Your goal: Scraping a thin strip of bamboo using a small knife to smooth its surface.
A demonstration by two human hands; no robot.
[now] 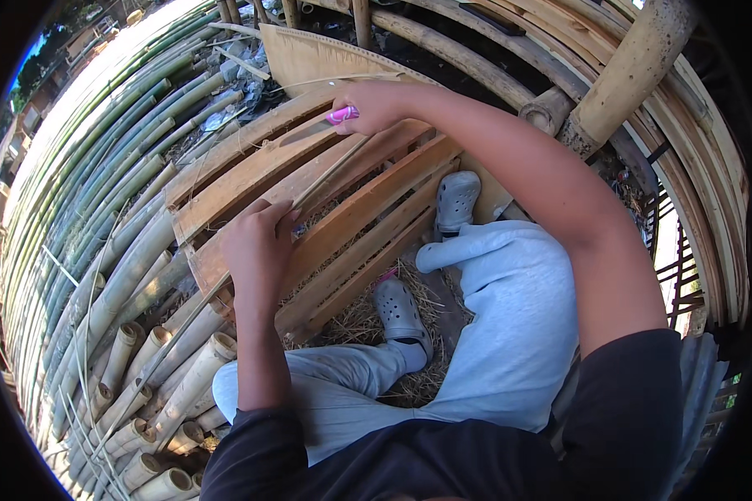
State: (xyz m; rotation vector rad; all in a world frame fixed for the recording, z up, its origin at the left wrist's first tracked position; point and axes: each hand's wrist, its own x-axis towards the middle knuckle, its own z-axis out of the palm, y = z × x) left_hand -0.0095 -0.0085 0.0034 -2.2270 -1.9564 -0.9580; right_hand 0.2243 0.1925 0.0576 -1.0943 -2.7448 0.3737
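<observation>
My right hand (374, 107) is closed round the pink handle of a knife (342, 114), and its blade points left over the wooden slats. A long, thin bamboo strip (332, 173) runs slantwise from beneath my right hand through my left hand (257, 244) and on toward the lower left. My left thumb and fingers pinch this strip. Under both hands lies a pallet-like frame of wooden slats (342, 242), with gaps between the boards.
Piled bamboo poles (154, 150) fill the left side, their cut ends (175, 482) pointing toward me. A thick upright bamboo post (631, 71) and stacked long planks (710, 167) stand at the right. My grey clogs (401, 311) rest on straw-strewn ground beside the slats.
</observation>
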